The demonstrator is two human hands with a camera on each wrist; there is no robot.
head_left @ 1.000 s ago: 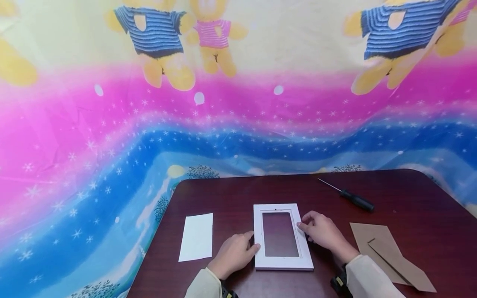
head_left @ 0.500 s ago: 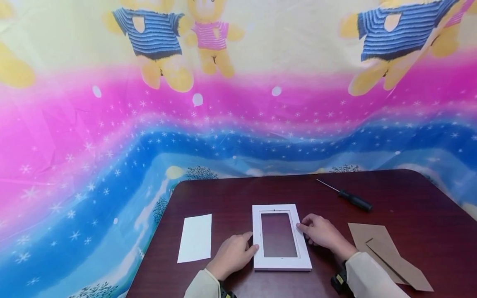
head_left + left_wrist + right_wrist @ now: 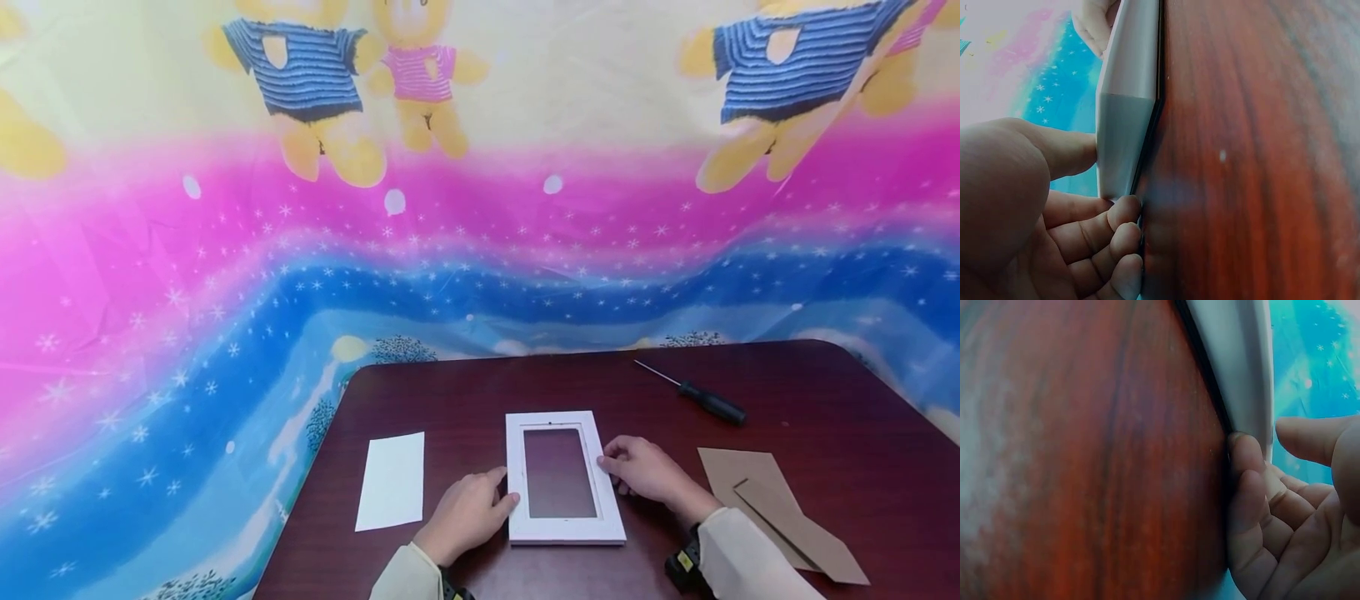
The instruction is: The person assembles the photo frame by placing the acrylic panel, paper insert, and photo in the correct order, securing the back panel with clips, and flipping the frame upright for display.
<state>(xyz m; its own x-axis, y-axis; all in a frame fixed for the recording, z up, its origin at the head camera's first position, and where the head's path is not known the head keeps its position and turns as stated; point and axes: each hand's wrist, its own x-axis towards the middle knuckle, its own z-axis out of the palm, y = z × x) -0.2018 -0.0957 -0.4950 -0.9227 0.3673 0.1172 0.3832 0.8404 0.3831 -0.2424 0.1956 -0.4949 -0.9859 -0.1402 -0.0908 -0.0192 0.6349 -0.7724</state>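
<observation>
A white rectangular picture frame [image 3: 566,530] lies flat on the dark red-brown table, with a see-through pane or opening in its middle; I cannot tell which. My left hand [image 3: 467,512] grips its left edge, thumb on top and fingers along the side. At the right edge, my right hand [image 3: 647,468] holds the frame with curled fingers against its side and the thumb close to the top rim. The left wrist view shows the frame's white side [image 3: 1125,137] with a thin dark layer beneath. In the right wrist view the fingertips [image 3: 1246,453] touch that side.
A white paper card [image 3: 392,482] lies to the left. On the right are brown backing boards [image 3: 750,471], one with a raised strip. Behind them lies a screwdriver [image 3: 712,403] with a black handle. A printed cloth [image 3: 480,217] hangs beyond the table's far edge.
My right hand has slid slightly nearer along the frame's right edge. My left hand stays in place; the whole head view has shifted a little.
</observation>
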